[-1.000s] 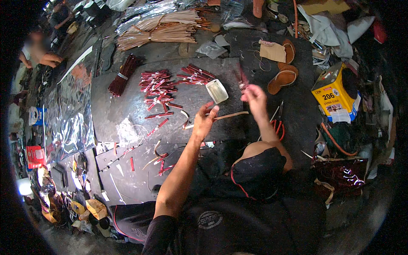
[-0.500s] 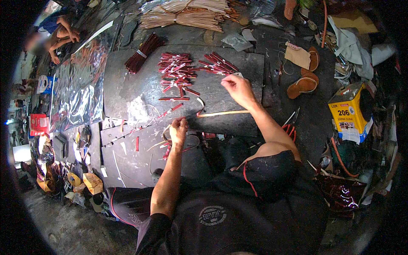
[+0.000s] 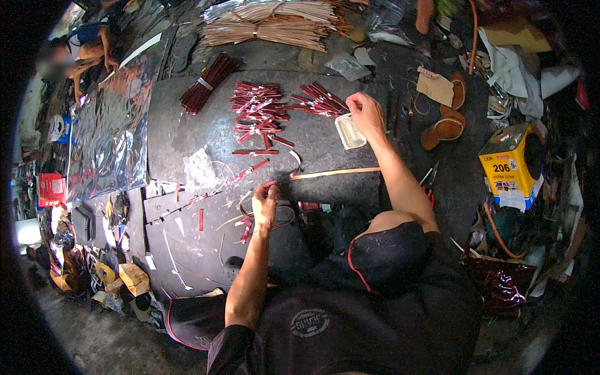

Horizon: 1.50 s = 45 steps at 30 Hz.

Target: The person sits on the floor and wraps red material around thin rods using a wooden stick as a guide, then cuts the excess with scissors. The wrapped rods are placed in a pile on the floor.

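My left hand (image 3: pixel 265 205) is closed over the near part of the work board, with a small dark red strip (image 3: pixel 269 184) at its fingertips. My right hand (image 3: pixel 367 115) has its fingers pinched together at the far right, beside the fanned pile of red strips (image 3: pixel 320 101); what they hold, if anything, is hidden. Below that hand lies a small whitish rectangular tray (image 3: pixel 349 134). Left of the fan is a larger heap of red strips (image 3: pixel 257 103). A pale tan strip (image 3: pixel 334 173) lies across the board between my hands.
Far left on the board is a tied dark red bundle (image 3: pixel 209 82). Tan sticks (image 3: pixel 265 28) lie beyond. Sandals (image 3: pixel 444 129) and a yellow box (image 3: pixel 507 164) stand right; a clear plastic sheet (image 3: pixel 109 137) is left. Another person (image 3: pixel 87 47) sits far left.
My right hand has moved right and slightly away from me, and the whitish tray now shows below it. My left hand stays closed in nearly the same place. The view has shifted slightly.
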Tool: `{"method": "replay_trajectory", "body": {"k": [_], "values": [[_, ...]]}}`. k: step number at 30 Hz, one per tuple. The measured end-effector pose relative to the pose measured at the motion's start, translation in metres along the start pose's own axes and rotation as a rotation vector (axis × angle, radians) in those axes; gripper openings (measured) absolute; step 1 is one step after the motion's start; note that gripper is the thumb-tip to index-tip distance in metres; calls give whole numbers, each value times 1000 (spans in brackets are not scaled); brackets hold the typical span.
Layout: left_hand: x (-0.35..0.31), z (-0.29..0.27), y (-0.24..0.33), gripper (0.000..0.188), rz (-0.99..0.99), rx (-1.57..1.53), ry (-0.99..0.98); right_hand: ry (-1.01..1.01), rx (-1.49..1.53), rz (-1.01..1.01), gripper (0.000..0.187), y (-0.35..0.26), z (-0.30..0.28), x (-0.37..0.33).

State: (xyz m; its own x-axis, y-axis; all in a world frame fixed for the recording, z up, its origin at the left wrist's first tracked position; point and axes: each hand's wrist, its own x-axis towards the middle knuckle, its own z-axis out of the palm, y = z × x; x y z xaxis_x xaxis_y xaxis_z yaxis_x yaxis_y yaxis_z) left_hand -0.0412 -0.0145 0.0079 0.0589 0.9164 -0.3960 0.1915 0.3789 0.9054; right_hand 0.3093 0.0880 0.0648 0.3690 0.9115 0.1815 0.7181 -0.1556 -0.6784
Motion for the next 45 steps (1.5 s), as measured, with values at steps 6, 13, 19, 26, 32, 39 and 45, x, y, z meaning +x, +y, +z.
{"method": "replay_trajectory", "body": {"k": [6, 13, 19, 26, 32, 39, 45], "values": [[-2, -4, 3, 26, -10, 41, 4, -300, -219, -64, 18, 44, 46, 57], [3, -14, 27, 30, -42, -33, 13, -181, -371, 30, 14, 37, 62, 62], [12, 12, 129, 34, 9, -414, 49, -628, 401, -201, 21, -102, 41, -37], [23, -26, 126, 30, 176, -203, 115, -580, 84, 25, 36, -68, 77, -65], [1, -59, 147, 26, 145, -291, 159, -504, -247, -80, 37, -38, 134, -105], [-24, -122, 201, 40, 80, -620, 56, -804, 1052, 421, 23, -82, 77, -85], [-43, -142, 248, 40, 78, -647, 5, -896, 903, 112, 21, -188, -48, -27]]}}
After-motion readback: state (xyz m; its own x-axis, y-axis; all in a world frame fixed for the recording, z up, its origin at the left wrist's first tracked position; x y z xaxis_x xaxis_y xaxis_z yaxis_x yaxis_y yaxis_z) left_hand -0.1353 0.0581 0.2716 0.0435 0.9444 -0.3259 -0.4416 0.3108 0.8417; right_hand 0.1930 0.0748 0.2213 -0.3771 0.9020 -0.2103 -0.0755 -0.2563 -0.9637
